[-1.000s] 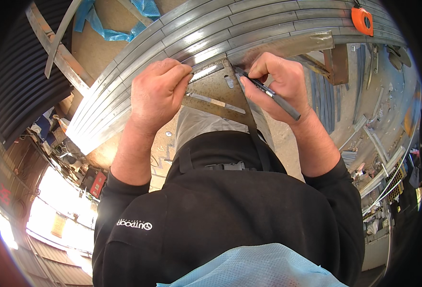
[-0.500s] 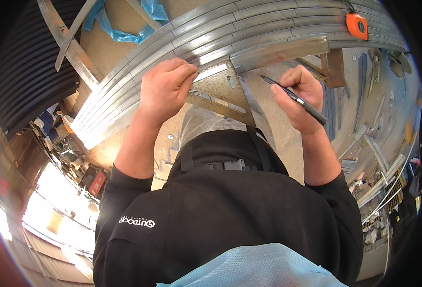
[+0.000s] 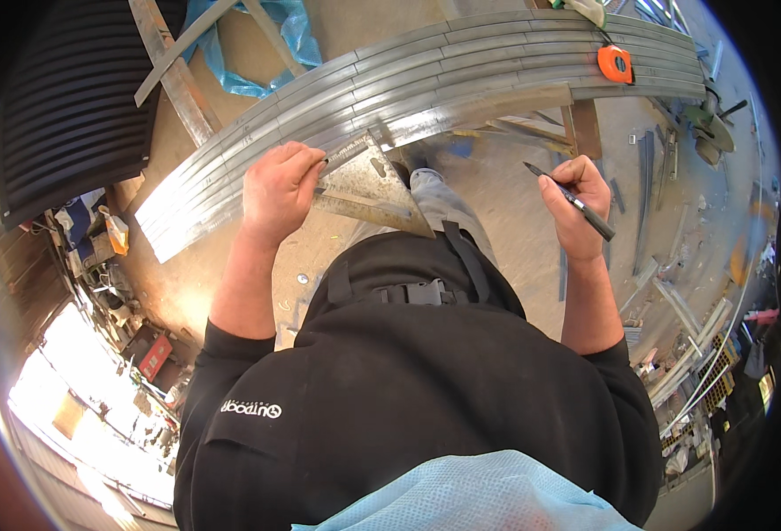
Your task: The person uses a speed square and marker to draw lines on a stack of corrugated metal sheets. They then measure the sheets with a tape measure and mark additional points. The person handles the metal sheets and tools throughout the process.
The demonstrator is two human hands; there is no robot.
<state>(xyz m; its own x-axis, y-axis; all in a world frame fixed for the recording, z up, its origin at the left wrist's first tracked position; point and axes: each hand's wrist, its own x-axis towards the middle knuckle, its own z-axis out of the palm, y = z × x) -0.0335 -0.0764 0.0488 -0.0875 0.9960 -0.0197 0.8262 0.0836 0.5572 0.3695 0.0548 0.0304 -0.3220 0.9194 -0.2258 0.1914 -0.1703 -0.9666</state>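
Note:
My left hand (image 3: 275, 193) is closed on one corner of a worn triangular metal square (image 3: 374, 181). The square lies at the near edge of a row of grey metal strips (image 3: 461, 66), its lower part reaching back toward my waist. Off to the right, apart from the square, my right hand (image 3: 576, 228) grips a black marker pen (image 3: 596, 219) with its tip bare and pointing up and left. An orange tape measure (image 3: 615, 65) rests on the strips at the far right.
Rusty steel beams (image 3: 182, 88) cross the floor at the far left, beside black corrugated sheet (image 3: 72, 115) and blue plastic wrapping (image 3: 271, 53). A brown steel support (image 3: 585, 128) stands under the strips. Loose metal lengths (image 3: 647, 190) and a cutting tool (image 3: 709, 133) are on the right.
My left hand and the square have shifted left along the strips. The marker in my right hand is now farther from the square. The whole view has shifted too.

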